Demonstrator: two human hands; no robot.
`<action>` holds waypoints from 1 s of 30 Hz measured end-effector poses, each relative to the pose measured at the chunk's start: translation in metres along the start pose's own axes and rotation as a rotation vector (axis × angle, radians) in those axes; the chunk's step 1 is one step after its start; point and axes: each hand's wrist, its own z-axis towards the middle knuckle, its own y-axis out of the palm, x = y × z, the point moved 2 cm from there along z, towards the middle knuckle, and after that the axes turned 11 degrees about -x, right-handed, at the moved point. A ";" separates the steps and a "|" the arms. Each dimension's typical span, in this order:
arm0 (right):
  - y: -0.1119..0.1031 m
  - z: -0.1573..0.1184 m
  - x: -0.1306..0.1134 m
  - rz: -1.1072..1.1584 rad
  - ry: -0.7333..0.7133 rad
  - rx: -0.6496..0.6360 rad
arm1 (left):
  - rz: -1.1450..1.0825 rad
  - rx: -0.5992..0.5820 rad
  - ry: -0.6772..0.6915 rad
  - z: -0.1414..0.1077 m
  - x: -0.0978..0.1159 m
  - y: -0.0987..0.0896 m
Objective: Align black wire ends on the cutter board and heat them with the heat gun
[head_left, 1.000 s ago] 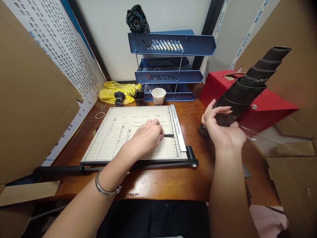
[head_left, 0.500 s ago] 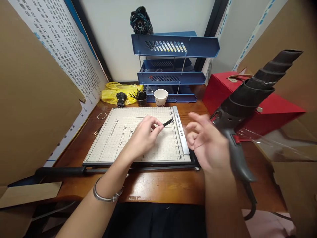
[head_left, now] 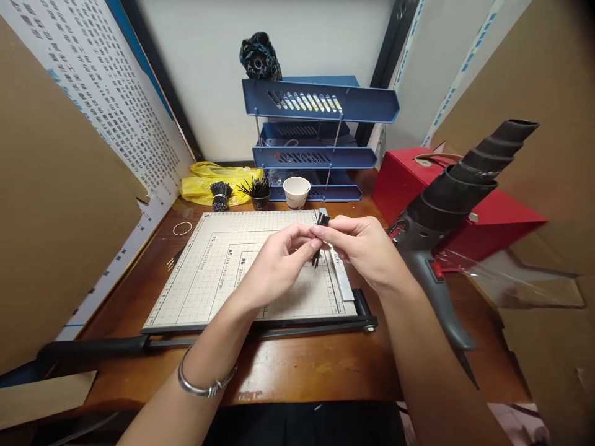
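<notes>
Fingertips of my left hand (head_left: 281, 263) and my right hand (head_left: 369, 251) meet over the right part of the paper cutter (head_left: 195, 291). Both hands pinch a small bundle of thin black sticks (head_left: 321, 220), held roughly upright between them. Its ends show above and below the fingers; the middle is hidden. The cutter's pale board has printed size lines, a metal strip (head_left: 343, 282) on its right side and a black handle (head_left: 93, 345) at the front left.
Behind the board stand a tied black bundle (head_left: 220, 197), a cup of black sticks (head_left: 260, 195), a white paper cup (head_left: 296, 192), a yellow bag (head_left: 198, 186) and blue trays (head_left: 320, 102). At the right are a heat gun (head_left: 430, 260) and a red box (head_left: 502, 214).
My right hand has moved left to join my left hand and now grips the black sticks too. The bundle has turned from slanting to nearly upright, and the camera view has shifted slightly.
</notes>
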 end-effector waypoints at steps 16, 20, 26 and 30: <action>0.010 -0.017 0.002 0.301 0.051 0.111 | -0.306 0.098 -0.082 -0.017 -0.002 0.018; 0.012 -0.020 0.002 0.289 0.035 0.094 | -0.324 0.101 -0.070 -0.019 -0.004 0.022; 0.015 -0.020 -0.004 0.337 0.074 0.074 | -0.315 0.071 -0.070 -0.020 -0.007 0.027; 0.017 -0.019 -0.003 0.455 0.129 0.073 | -0.317 0.060 -0.042 -0.021 -0.013 0.029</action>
